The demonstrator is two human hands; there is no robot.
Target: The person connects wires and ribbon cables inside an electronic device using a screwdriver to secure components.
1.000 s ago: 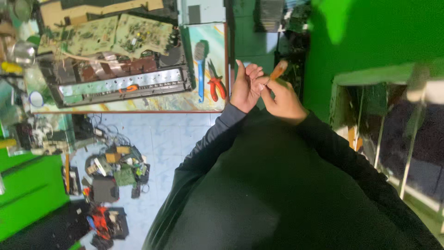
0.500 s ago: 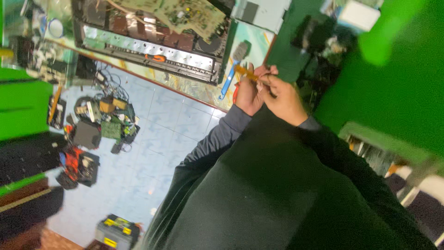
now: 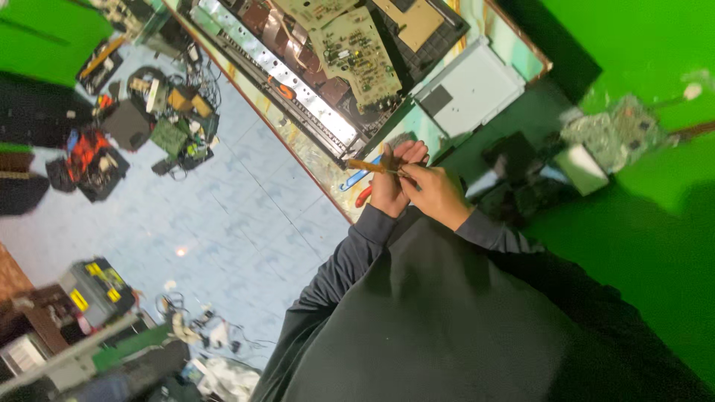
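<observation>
Amber-handled screwdriver (image 3: 366, 165) stays pinched in both hands, right hand (image 3: 439, 195) closed on its shaft end, left hand (image 3: 391, 186) curled around it, held above the table edge (image 3: 328, 192). Head view has swung; opened amplifier (image 3: 328, 67) now sits further upper-left, hands unchanged.

Looks like an electronics repair workshop, pretty cluttered one. There's an opened-up amplifier chassis (image 3: 298, 89) with a bare circuit board (image 3: 350, 52) on the bench (image 3: 316, 160), and loose parts and wires (image 3: 175, 112) piled on the tiled floor (image 3: 223, 216) (green walls all around).
</observation>
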